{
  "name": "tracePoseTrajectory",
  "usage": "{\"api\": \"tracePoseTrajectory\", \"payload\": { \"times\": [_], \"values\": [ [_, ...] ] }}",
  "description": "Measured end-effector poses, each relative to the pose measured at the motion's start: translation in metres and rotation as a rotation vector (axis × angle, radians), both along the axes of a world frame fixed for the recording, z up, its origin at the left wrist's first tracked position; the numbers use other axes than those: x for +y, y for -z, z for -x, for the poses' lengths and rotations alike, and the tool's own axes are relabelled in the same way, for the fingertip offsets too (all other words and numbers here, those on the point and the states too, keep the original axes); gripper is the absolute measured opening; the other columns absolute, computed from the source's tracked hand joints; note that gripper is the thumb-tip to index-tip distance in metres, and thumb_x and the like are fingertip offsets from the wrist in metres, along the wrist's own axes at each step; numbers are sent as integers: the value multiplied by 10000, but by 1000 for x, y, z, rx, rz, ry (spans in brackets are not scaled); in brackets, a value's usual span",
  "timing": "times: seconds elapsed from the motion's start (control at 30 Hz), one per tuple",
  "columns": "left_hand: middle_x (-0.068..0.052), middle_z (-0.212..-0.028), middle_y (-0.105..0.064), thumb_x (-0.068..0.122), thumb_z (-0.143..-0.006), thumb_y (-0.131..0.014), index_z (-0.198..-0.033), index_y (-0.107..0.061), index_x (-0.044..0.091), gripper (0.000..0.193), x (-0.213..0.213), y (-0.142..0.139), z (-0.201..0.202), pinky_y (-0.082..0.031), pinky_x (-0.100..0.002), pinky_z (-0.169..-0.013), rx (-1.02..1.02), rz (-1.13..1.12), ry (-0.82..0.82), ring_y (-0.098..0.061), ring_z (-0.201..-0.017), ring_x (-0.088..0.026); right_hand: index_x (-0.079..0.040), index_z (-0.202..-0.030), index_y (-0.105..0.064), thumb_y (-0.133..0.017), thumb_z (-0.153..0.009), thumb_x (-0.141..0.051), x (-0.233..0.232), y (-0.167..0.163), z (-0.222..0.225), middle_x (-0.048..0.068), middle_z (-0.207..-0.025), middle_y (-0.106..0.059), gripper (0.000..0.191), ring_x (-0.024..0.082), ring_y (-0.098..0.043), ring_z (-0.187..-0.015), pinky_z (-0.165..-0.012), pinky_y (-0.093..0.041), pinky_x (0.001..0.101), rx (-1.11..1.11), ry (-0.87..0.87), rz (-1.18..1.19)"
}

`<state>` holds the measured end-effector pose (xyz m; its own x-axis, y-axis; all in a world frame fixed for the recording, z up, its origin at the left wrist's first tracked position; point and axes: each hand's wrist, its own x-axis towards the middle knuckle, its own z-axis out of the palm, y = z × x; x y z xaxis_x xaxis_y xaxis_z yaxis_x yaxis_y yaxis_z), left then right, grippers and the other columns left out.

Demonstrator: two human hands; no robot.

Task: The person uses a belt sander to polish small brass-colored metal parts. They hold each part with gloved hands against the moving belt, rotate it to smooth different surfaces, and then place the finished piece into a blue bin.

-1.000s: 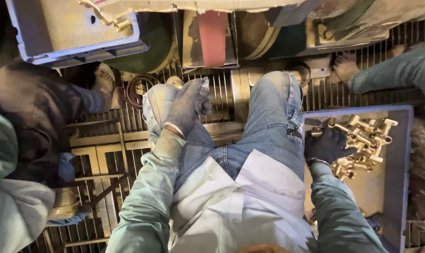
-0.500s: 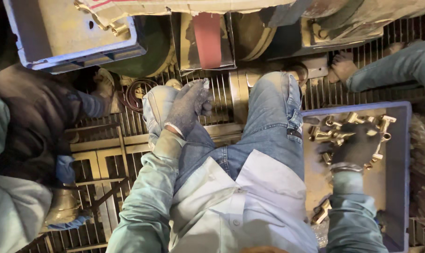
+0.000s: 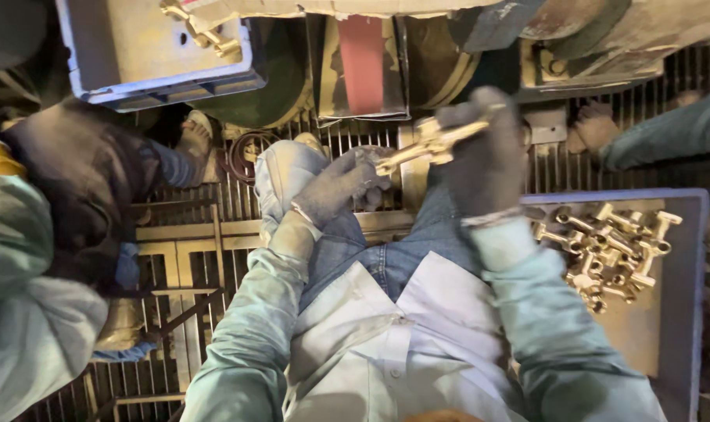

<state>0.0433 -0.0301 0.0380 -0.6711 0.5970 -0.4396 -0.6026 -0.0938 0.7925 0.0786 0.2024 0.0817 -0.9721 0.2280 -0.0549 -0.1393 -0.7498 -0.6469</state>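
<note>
**Brass fitting lifted from tray to lap**

Since the earlier frame, the right hand (image 3: 486, 160) has been raised out of the blue tray (image 3: 687, 312) and is now closed around a brass fitting (image 3: 425, 144) above the knees. The fitting's near end is touched by the gloved left hand (image 3: 335, 187), fingers loosely curled. More brass fittings (image 3: 609, 250) are left heaped in the tray.

Dim, warm yellowish light from above; the brass fittings (image 3: 609, 254) at right glint softly; deep shadow at far left and under the grating; the raised right hand (image 3: 484, 160) is motion-blurred; edges look stretched and soft.
</note>
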Motion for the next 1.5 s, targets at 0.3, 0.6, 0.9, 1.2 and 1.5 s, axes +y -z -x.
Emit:
{"api": "tracePoseTrajectory", "payload": {
  "times": [0.3,0.6,0.9,1.2,1.5],
  "values": [
    [-21,-799,-638,365,-952,-658,-1147,-612,79,349,-2,3,8,-406,-251,-478,-38,244,-152,-532,-563,-102,-130,-1140,-672,-626,-1043,-368,-5,56,13,80,-1201,-702,262,288,-638,-1249,-1035,-524,506,-275,-353,319],
    [-36,-804,-650,388,-942,-675,-1202,-605,74,414,3,10,15,-465,-263,-522,-95,197,-277,-575,-600,-118,-112,-1126,-669,-662,-997,-394,-6,54,17,124,-1228,-698,310,333,-645,-1249,-1036,-546,558,-376,-333,258],
    [-20,-781,-655,391,-930,-659,-1197,-613,92,403,-1,-3,15,-444,-253,-479,-85,286,-323,-581,-571,-108,-43,-1225,-638,-572,-1001,-485,-10,40,24,165,-1250,-689,500,322,-668,-1162,-985,-575,514,-456,-463,36],
    [-22,-795,-659,394,-947,-653,-1182,-622,84,390,-3,-3,14,-470,-253,-502,-48,286,-302,-595,-581,-110,-34,-1227,-612,-570,-1004,-459,-9,36,23,165,-1227,-698,481,313,-698,-1100,-904,-616,477,-500,-431,10],
    [-32,-804,-659,367,-956,-660,-1197,-605,81,378,-4,-1,13,-475,-266,-504,-62,235,-327,-593,-579,-118,-42,-1217,-617,-602,-1004,-461,-10,42,22,173,-1229,-687,470,302,-695,-1094,-905,-615,457,-461,-437,45]
  ]
}}
